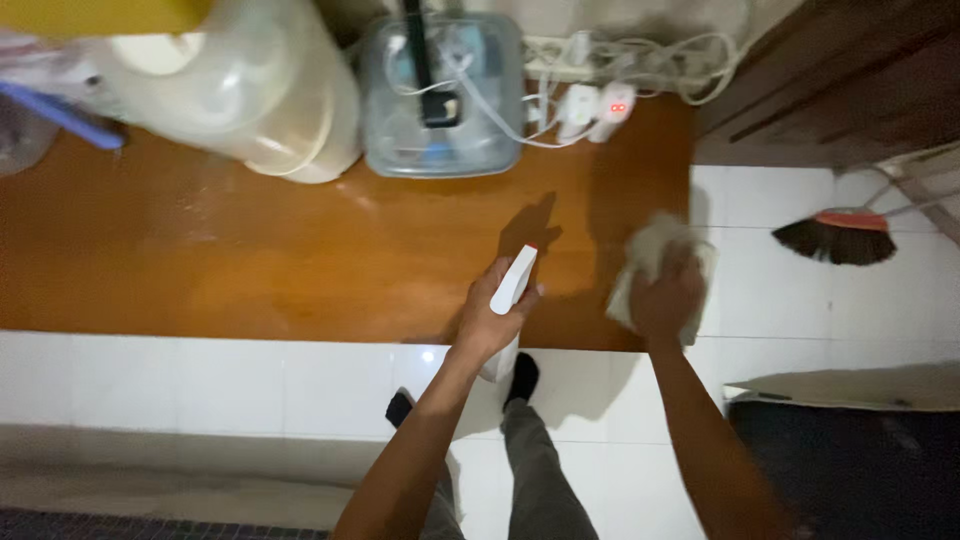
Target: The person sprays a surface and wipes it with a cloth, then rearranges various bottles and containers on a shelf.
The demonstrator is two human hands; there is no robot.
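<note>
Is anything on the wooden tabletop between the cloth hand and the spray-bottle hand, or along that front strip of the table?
Nothing visible. The right hand presses a pale cloth on the wooden table near its right end; the left hand holds a white spray bottle beside it. The clear container and power strip sit at the back edge.

Home, tiled floor (200, 385), broom (838, 236), power strip (600, 100)

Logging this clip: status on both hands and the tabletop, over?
Left hand shut on white spray bottle, nozzle toward wooden table. Right hand presses pale cloth on table's right end. Nothing between them.
</note>
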